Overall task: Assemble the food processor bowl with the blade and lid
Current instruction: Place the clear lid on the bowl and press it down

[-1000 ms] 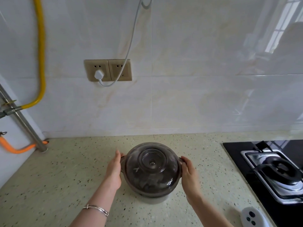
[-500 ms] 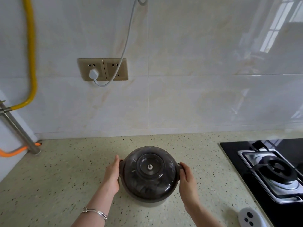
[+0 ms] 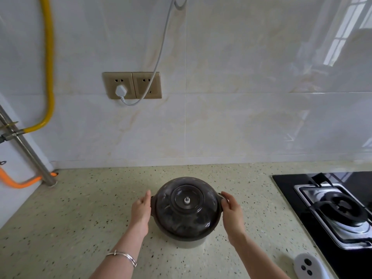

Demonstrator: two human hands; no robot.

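Food processor bowl (image 3: 186, 241) sits at the front-middle of a speckled countertop (image 3: 84, 214), its smoked dome lid (image 3: 186, 206) already on, w/ a small metal shaft tip (image 3: 187, 200) poking up thru the lid's centre ring. Left hand (image 3: 141, 212) is flat and fairly wide against the lid's left tab, fingers extended; right hand (image 3: 231, 210) curls narrow round the right tab (image 3: 221, 195). Both press the lid's sides, neither lifts it. Blade itself can't be made out under the dark plastic.

Judged from this pose, the step in hand looks like seating or twisting the lid to lock. Risks: uneven pressure btwn the two hands could leave the lid cocked on the rim, so it never catches; a hard twist on the smooth counter could spin the whole bowl instead of the lid; if the shaft isn't centred in the ring, forcing down may jam it. Gas hob (image 3: 340, 208) lies well apart at right, white motor unit (image 3: 307, 265) near the right forearm, so a sliding elbow could knock it.
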